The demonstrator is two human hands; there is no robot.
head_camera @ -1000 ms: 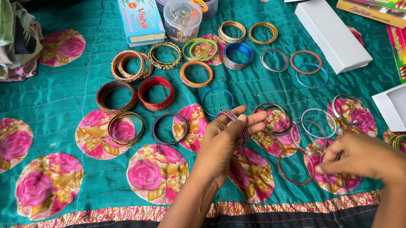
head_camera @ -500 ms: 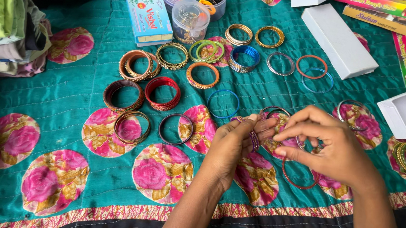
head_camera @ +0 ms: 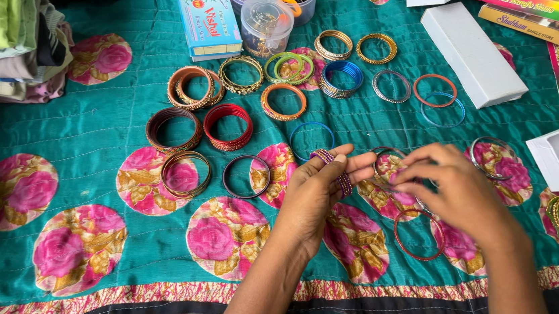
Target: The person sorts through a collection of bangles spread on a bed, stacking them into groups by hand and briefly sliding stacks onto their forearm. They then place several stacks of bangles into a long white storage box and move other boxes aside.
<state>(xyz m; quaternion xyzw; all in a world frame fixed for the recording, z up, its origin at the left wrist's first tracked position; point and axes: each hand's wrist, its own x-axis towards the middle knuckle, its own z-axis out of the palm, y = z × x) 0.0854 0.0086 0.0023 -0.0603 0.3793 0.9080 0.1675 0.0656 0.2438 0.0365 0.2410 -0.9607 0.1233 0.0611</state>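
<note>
A small stack of purple bangles (head_camera: 333, 170) sits over the fingers of my left hand (head_camera: 317, 194), just right of the frame's centre, the fingers bunched narrow and passing through the rings. My right hand (head_camera: 458, 193) is close beside it to the right, fingers curled and pinched toward the left fingertips; whether it grips anything I cannot tell, since its back hides the fingertips. Both hands hover above a teal quilted bedspread (head_camera: 91, 147) printed with pink roses. Under my right wrist lies a thin red bangle (head_camera: 419, 236), and a dark single bangle (head_camera: 246, 176) lies left of my left hand. Further left are a red stack (head_camera: 228, 126), a maroon stack (head_camera: 174, 129) and a bronze stack (head_camera: 186, 173). Above, toward the upper middle, lie an orange set (head_camera: 283, 101), a green set (head_camera: 288, 67), a blue set (head_camera: 341, 79) and a gold set (head_camera: 377, 48). At the top stand a blue floral box (head_camera: 206, 14) and clear plastic tubs (head_camera: 266, 22). A white box (head_camera: 474, 54) lies at the upper right, and folded clothes (head_camera: 8, 25) are piled at the upper left.
</note>
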